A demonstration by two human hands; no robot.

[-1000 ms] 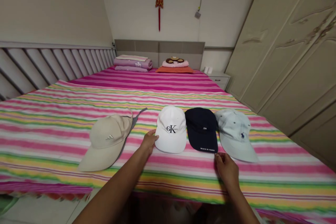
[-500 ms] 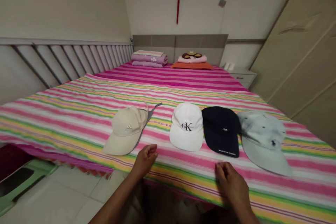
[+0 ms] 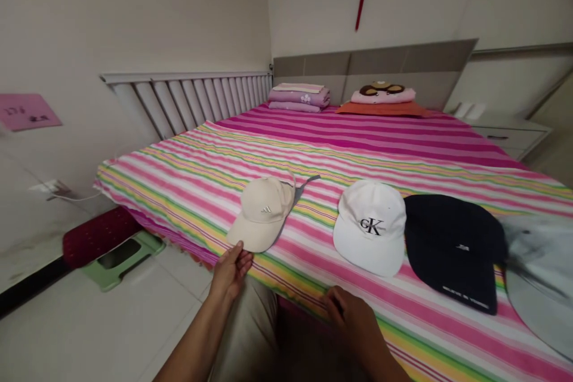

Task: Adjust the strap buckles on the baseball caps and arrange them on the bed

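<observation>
Left hand at the brim of a beige cap on a striped bed

Nearest, at the bed's front edge, is the right hand (image 3: 358, 322), its fingers loosely curled, back upward; I cannot tell how far it is closed or whether it holds anything. To its left and slightly farther, the left hand (image 3: 230, 268) pinches the near edge of the beige cap (image 3: 264, 209), thumb on the brim, other fingers curled below it.

The cap rests on the striped cover (image 3: 307, 256), brim toward the near left, loose straps trailing far right. It looks light, with a soft crown that would dent under pressure and a stiffer brim; the cloth should not slip, and the brim seems a good handhold.

To the right are a white cap (image 3: 371, 215), a navy cap (image 3: 452, 233) and, partly cut off, a pale cap (image 3: 541, 268). Far beyond, folded purple bedding (image 3: 295, 98) sits before the headboard (image 3: 308, 65).
</observation>
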